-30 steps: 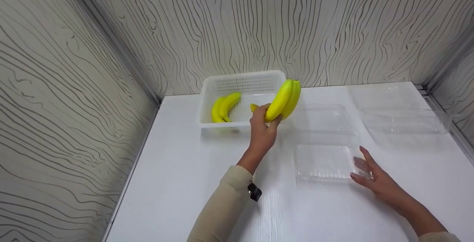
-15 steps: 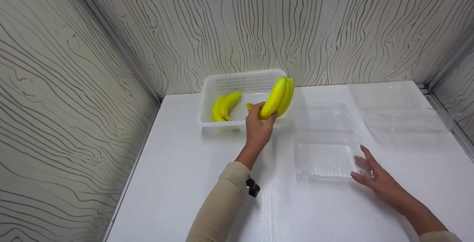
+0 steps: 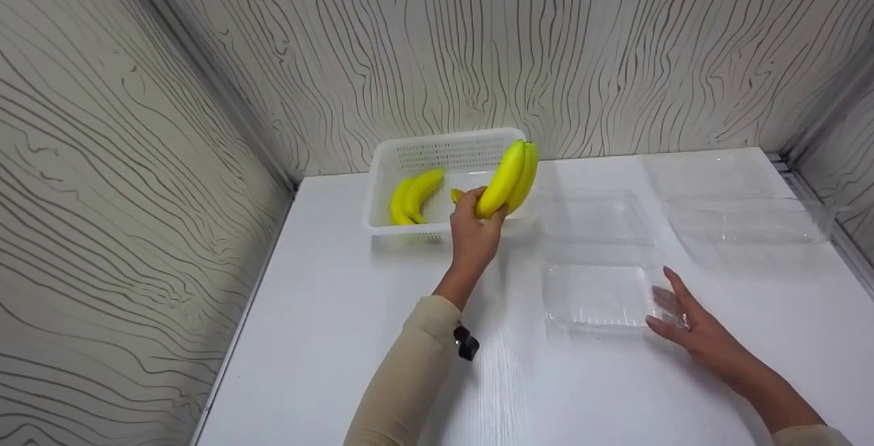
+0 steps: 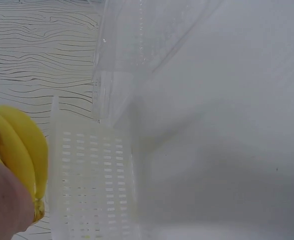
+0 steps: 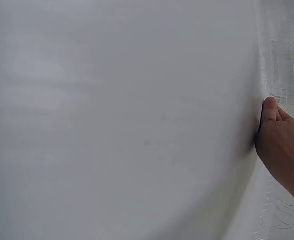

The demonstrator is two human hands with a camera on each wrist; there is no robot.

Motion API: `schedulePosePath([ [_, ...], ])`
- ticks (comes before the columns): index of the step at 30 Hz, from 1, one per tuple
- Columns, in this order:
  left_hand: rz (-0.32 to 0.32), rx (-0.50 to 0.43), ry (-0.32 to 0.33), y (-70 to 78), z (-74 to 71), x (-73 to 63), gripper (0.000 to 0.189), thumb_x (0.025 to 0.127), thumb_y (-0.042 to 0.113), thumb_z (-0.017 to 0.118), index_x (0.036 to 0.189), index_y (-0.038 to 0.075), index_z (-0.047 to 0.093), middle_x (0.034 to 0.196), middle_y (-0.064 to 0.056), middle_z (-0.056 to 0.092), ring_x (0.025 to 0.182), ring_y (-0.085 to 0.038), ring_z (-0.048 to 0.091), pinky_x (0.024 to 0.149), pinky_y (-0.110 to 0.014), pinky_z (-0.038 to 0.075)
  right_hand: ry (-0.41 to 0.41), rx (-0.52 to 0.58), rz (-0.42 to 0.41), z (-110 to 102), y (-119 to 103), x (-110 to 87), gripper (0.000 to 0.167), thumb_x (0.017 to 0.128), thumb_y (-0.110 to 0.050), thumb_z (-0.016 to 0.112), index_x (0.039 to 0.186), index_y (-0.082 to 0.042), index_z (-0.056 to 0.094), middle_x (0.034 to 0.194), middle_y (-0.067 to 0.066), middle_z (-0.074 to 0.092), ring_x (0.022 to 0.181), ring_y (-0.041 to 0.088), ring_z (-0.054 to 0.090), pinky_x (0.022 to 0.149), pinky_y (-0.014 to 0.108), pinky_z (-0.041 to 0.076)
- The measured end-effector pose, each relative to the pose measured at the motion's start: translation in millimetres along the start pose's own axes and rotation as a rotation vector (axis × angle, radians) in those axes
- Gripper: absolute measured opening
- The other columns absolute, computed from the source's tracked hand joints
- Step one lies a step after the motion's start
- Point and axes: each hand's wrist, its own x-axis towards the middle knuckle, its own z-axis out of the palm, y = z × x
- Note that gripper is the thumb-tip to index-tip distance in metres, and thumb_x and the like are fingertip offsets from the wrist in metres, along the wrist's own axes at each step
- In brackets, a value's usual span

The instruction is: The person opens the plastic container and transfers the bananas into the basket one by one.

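My left hand (image 3: 474, 234) grips a bunch of yellow bananas (image 3: 509, 179) above the right part of a white plastic basket (image 3: 410, 229). Its dark stem end pokes out on the left of the hand; in the left wrist view the bunch (image 4: 21, 145) is beside the basket's perforated wall (image 4: 94, 175). Another yellow bunch (image 3: 416, 197) lies in the basket's left half. With thumb and fingers spread around its right end, my right hand (image 3: 703, 337) holds an open clear plastic clamshell box (image 3: 601, 296). The right wrist view catches this hand (image 5: 282, 145) at the box's edge.
The clear box's lid (image 3: 594, 220) lies folded back behind its base. A second clear clamshell box (image 3: 751, 220) stands open at the back right of the white table (image 3: 307, 337). Patterned walls (image 3: 478, 57) enclose the back and sides.
My left hand has drawn the held bananas slightly to the left, over the basket. The right hand and the clear box stay where they were.
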Motion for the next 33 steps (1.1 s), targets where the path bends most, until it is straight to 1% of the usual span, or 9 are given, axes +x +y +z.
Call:
schedulePosePath([
  [2, 0.034, 0.034, 0.009, -1.7, 0.5, 1.7, 0.038, 0.097, 0.017, 0.080, 0.132, 0.012, 0.066, 0.125, -0.001, 0.074, 0.111, -0.015, 0.067, 0.109, -0.040, 0.055, 0.003, -0.001, -0.003, -0.2, 0.0, -0.3, 0.101, 0.108, -0.038, 0.062, 0.170, -0.035, -0.019, 0.176, 0.032, 0.015, 0.160, 0.063, 0.007, 0.117, 0.087, 0.015],
  [6, 0.095, 0.118, 0.018, -5.0, 2.0, 5.3, 0.038, 0.097, 0.017, 0.081, 0.131, 0.010, 0.067, 0.126, -0.003, 0.075, 0.112, -0.016, 0.069, 0.110, -0.038, 0.055, 0.013, -0.017, -0.005, -0.7, 0.2, -0.5, 0.101, 0.108, -0.038, 0.062, 0.170, -0.035, -0.018, 0.175, 0.033, 0.016, 0.159, 0.064, 0.007, 0.116, 0.088, 0.015],
  [10, 0.103, 0.158, 0.026, -5.8, 2.9, 7.3, 0.038, 0.097, 0.019, 0.081, 0.131, 0.011, 0.067, 0.126, -0.002, 0.075, 0.110, -0.016, 0.068, 0.110, -0.037, 0.054, 0.015, -0.015, 0.006, -0.5, 0.5, -0.7, 0.102, 0.108, -0.038, 0.063, 0.169, -0.037, -0.019, 0.176, 0.033, 0.014, 0.159, 0.065, 0.005, 0.115, 0.088, 0.015],
  [12, 0.098, 0.173, 0.029, -5.6, 3.3, 7.9, 0.038, 0.097, 0.020, 0.081, 0.131, 0.011, 0.067, 0.125, -0.003, 0.075, 0.110, -0.017, 0.068, 0.109, -0.038, 0.054, 0.014, -0.008, 0.007, -0.1, 0.6, -1.0, 0.102, 0.107, -0.037, 0.063, 0.169, -0.038, -0.019, 0.176, 0.033, 0.013, 0.159, 0.065, 0.004, 0.115, 0.088, 0.014],
  [15, 0.076, 0.190, 0.029, -5.6, 4.3, 8.7, 0.039, 0.097, 0.021, 0.081, 0.132, 0.012, 0.067, 0.124, -0.001, 0.075, 0.108, -0.016, 0.067, 0.109, -0.039, 0.053, 0.018, -0.002, 0.002, 0.2, 0.4, -1.8, 0.103, 0.107, -0.036, 0.064, 0.169, -0.038, -0.018, 0.175, 0.033, 0.014, 0.159, 0.065, 0.004, 0.116, 0.088, 0.014],
  [20, 0.034, 0.192, 0.026, -8.7, 5.3, 10.7, 0.040, 0.097, 0.026, 0.081, 0.132, 0.014, 0.067, 0.124, 0.001, 0.075, 0.106, -0.013, 0.066, 0.108, -0.036, 0.054, 0.027, -0.022, -0.001, 0.9, 0.5, -1.0, 0.103, 0.107, -0.037, 0.064, 0.170, -0.036, -0.017, 0.175, 0.033, 0.017, 0.159, 0.065, 0.007, 0.116, 0.088, 0.016],
  [25, 0.025, 0.212, 0.038, -11.2, 4.5, 13.8, 0.040, 0.097, 0.029, 0.081, 0.131, 0.014, 0.067, 0.122, 0.001, 0.076, 0.104, -0.014, 0.066, 0.105, -0.036, 0.055, 0.028, -0.045, -0.008, 1.5, 1.7, 0.2, 0.102, 0.108, -0.039, 0.062, 0.170, -0.033, -0.018, 0.175, 0.032, 0.020, 0.159, 0.062, 0.015, 0.117, 0.085, 0.022],
  [28, 0.012, 0.234, 0.043, -11.2, 3.7, 16.3, 0.040, 0.097, 0.029, 0.081, 0.131, 0.013, 0.067, 0.120, 0.000, 0.075, 0.103, -0.014, 0.065, 0.104, -0.036, 0.055, 0.026, -0.050, -0.019, 1.5, 2.1, 0.2, 0.101, 0.108, -0.038, 0.062, 0.170, -0.032, -0.018, 0.174, 0.032, 0.022, 0.158, 0.061, 0.020, 0.117, 0.083, 0.026],
  [33, -0.015, 0.247, 0.032, -10.1, 2.4, 20.5, 0.037, 0.098, 0.024, 0.078, 0.131, 0.012, 0.067, 0.118, -0.001, 0.074, 0.101, -0.016, 0.066, 0.102, -0.037, 0.057, 0.021, -0.034, -0.029, 0.7, 1.3, -0.1, 0.100, 0.109, -0.036, 0.061, 0.170, -0.032, -0.018, 0.175, 0.032, 0.021, 0.158, 0.061, 0.019, 0.117, 0.082, 0.026],
])
